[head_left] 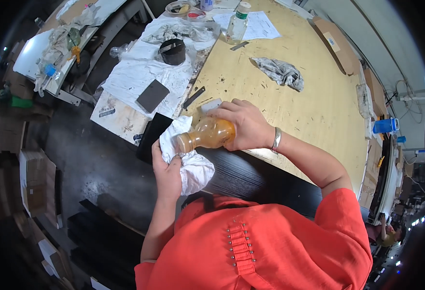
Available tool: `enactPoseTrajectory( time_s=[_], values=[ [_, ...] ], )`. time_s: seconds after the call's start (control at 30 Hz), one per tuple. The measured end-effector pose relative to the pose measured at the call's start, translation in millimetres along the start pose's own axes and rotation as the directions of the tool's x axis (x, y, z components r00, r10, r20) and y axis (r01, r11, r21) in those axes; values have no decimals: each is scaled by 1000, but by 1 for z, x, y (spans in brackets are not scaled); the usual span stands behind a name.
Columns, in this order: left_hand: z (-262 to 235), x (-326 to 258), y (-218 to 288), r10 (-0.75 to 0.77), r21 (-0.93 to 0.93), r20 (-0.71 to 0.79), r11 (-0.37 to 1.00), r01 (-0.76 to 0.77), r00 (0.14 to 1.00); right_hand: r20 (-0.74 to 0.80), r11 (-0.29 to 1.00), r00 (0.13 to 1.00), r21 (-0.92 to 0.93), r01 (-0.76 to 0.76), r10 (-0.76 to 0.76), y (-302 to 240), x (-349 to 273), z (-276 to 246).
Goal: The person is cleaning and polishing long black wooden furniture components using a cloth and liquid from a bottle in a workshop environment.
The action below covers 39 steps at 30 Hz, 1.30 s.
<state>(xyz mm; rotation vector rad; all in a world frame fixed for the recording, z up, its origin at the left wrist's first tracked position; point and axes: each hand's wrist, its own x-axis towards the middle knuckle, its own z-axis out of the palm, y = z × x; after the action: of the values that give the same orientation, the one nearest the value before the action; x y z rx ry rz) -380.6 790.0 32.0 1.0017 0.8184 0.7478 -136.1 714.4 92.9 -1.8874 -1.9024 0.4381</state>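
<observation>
My right hand [248, 124] is wrapped round a clear plastic bottle [203, 134] with amber liquid in its base. The bottle is tipped to the left, its mouth end touching a crumpled white cloth [199, 171]. That cloth is held in my left hand [167, 170], with the thumb over its front. Below the hands a long black board [241, 171] with a grained surface lies along the near edge of the worktable [319, 113]. A small whitish block [211, 106] sits just beyond my right hand, partly hidden by it.
On a white sheet at the left stand a black tub [172, 52] and a dark grey pad [153, 96]. A black strip [194, 98], a crumpled rag [281, 72] and a green-labelled bottle [237, 24] are farther back. Cardboard [335, 43] lines the right edge. Another person [390, 235] is far right.
</observation>
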Motion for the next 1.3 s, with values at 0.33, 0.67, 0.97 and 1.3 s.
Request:
enactPoseTrajectory(
  time_s=[0.33, 0.67, 0.97, 1.3],
  values=[
    [2, 9, 0, -288, -642, 234, 671, 370, 929, -30, 961, 999, -275, -19, 11, -15, -1, 0],
    [-1, 24, -6, -225, -436, 108, 865, 249, 968, -131, 842, 991, -536, -59, -14, -17, 10, -21],
    [2, 21, -5, -220, -415, 88, 879, 236, 972, -152, 824, 987, -565, -39, -57, -14, 15, -20],
    [-3, 23, -2, -226, -428, 76, 872, 237, 971, -96, 879, 995, -475, -28, -20, 1, 24, -6]
  ],
)
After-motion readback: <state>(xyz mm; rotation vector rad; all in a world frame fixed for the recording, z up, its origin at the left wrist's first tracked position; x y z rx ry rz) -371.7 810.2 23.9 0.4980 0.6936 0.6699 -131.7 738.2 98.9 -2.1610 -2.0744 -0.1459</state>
